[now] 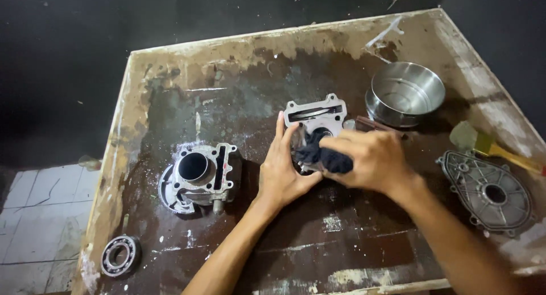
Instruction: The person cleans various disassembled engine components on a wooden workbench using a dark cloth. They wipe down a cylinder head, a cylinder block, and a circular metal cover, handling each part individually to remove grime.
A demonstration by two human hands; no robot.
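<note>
In the head view, a grey metal engine part (316, 116) is steadied on the worn wooden table (170, 79) by the left hand (282, 172), whose fingers are laid flat against its side. A dark rag (319, 154) is grasped by the clenched fingers of the right hand (372, 161) and pressed onto the part. A cylinder block (199, 174) lies to the left, a bearing (120, 254) near the corner. A steel bowl (405, 93), a paintbrush (492, 147) and a cover plate (488, 191) are seen at the right.
</note>
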